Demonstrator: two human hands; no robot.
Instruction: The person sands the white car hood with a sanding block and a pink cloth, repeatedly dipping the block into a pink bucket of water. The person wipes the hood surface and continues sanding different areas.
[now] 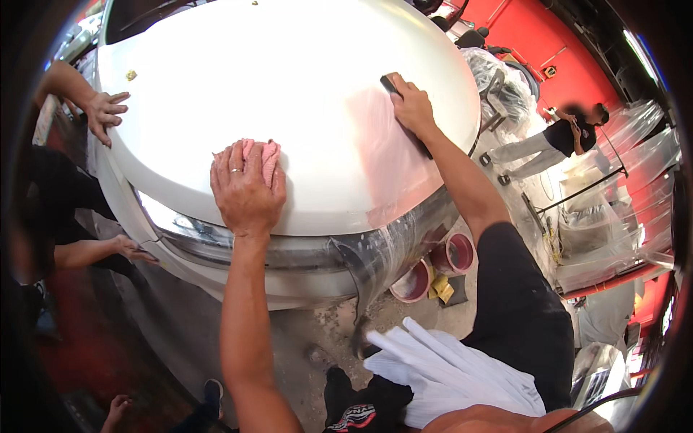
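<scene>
The white car hood [274, 94] spreads out in front of me, with a pale pinkish patch [372, 155] towards its right side. My left hand [249, 191] presses a folded pink cloth [271, 160] down on the hood near its front edge; the cloth shows between and beside the fingers. Farther off to the right, my right hand [413, 107] grips a long dark sanding block [390, 85] that lies along the right edge of the patch. My wrist and forearm cover part of the block.
Below the hood sit a headlight [180, 222] and clear plastic film [382, 260]. Two reddish buckets [413, 283] stand on the floor by the bumper. At the left, a co-worker's hand [107, 115] is at the hood's edge. Another person [570, 133] stands at the right near plastic sheeting.
</scene>
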